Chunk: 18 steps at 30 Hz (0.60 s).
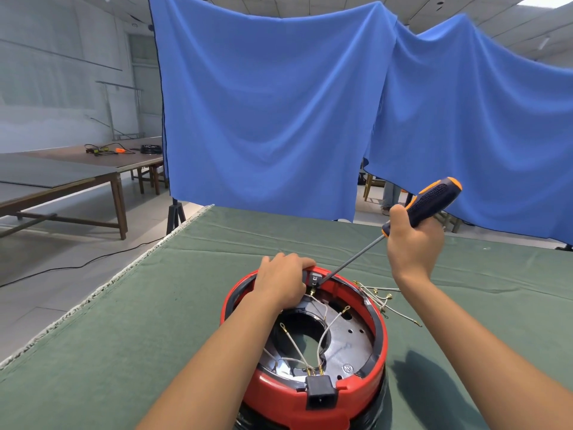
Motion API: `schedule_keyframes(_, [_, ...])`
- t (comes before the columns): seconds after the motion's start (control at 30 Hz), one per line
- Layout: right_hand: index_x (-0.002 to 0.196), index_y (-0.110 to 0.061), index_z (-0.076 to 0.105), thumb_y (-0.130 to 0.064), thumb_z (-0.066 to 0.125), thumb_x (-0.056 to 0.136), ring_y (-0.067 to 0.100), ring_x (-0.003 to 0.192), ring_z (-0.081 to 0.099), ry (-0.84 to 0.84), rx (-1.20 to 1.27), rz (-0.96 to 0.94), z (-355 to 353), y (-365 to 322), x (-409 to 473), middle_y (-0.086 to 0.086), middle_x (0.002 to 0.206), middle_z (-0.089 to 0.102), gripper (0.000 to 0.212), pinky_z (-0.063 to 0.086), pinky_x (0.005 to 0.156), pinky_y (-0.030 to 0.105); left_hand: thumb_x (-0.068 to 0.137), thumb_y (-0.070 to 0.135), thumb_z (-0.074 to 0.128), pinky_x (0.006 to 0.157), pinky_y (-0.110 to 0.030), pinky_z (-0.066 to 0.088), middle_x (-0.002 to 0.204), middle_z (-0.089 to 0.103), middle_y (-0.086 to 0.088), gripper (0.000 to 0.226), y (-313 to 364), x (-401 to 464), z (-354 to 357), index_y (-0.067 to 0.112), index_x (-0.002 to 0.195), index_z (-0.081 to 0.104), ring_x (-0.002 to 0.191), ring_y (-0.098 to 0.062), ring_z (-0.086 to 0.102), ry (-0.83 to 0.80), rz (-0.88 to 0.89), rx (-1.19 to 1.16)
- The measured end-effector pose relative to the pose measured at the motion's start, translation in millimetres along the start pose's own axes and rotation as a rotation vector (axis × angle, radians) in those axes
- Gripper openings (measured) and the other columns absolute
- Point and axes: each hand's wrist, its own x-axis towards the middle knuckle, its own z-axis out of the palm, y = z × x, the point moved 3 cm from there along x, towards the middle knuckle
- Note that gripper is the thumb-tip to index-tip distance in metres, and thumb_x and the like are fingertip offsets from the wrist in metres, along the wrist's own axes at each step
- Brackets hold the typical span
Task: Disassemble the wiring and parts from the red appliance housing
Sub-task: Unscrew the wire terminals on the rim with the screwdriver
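Note:
The round red appliance housing [356, 386] lies open side up on the green cloth, near the bottom centre. White wires [324, 333] with ring terminals cross its metal inner plate. A black power socket [321, 392] sits on its near rim. My left hand [283, 279] grips the far rim beside a small grey part [314, 278]. My right hand [414, 240] holds a screwdriver [434, 198] with a dark blue and orange handle; its shaft slants down and its tip touches that grey part.
A loose bundle of white wires [383, 299] lies on the green table cloth [186, 305] just right of the housing. Blue curtains [273, 103] hang behind the table. Wooden tables [93, 169] with cables stand at the far left. A black cable runs across the floor.

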Motion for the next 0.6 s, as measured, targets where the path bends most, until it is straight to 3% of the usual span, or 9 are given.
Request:
schedule_keyframes(0.1, [0.060,-0.008,0.050,-0.033,0.052,0.074,0.003,0.044,0.053,-0.007,0.023,-0.059,-5.3,-1.1,-7.6,-0.007,0.044,0.055,0.029,0.048,0.055,0.029,0.083,0.006,0.046,0.096,-0.036,0.027,0.127,0.055,0.000,0.055,-0.5,-0.9,1.0,0.035,0.129,0.050,0.119,-0.023,0.044,0.000,0.003,0.007])
schedule_keyframes(0.27, [0.057,-0.017,0.048,-0.033,0.053,0.072,0.004,0.045,0.056,0.033,0.012,0.004,-7.2,4.9,-2.4,-0.009,0.042,0.054,0.023,0.049,0.059,0.032,0.084,0.006,0.046,0.098,-0.037,0.027,0.129,0.054,0.000,0.056,-0.3,-1.8,0.0,0.035,0.132,0.048,0.120,-0.023,0.044,0.005,0.001,0.016])
schedule_keyframes(0.37, [0.054,-0.021,0.050,-0.027,0.056,0.078,0.013,0.053,0.060,0.078,-0.024,0.073,-7.0,15.1,4.3,-0.011,0.048,0.056,0.026,0.051,0.064,0.035,0.084,0.006,0.046,0.098,-0.038,0.027,0.130,0.054,0.000,0.055,-0.4,-2.3,0.6,0.035,0.131,0.048,0.119,-0.024,0.044,0.004,0.001,0.020])
schedule_keyframes(0.5, [0.058,-0.015,0.052,-0.035,0.051,0.071,-0.002,0.043,0.056,0.053,-0.071,0.063,0.4,15.3,11.3,-0.010,0.044,0.055,0.024,0.040,0.047,0.021,0.084,0.006,0.046,0.098,-0.038,0.027,0.131,0.053,0.000,0.056,-0.3,-0.9,1.2,0.035,0.132,0.048,0.120,-0.024,0.043,0.000,0.000,0.014])
schedule_keyframes(0.6, [0.055,-0.017,0.051,-0.037,0.052,0.071,0.007,0.048,0.057,0.006,-0.120,0.102,8.5,14.0,17.6,-0.009,0.046,0.056,0.026,0.037,0.047,0.023,0.083,0.006,0.046,0.096,-0.037,0.028,0.129,0.055,0.000,0.054,-0.8,-0.5,1.0,0.035,0.129,0.050,0.119,-0.024,0.044,0.004,0.000,0.010])
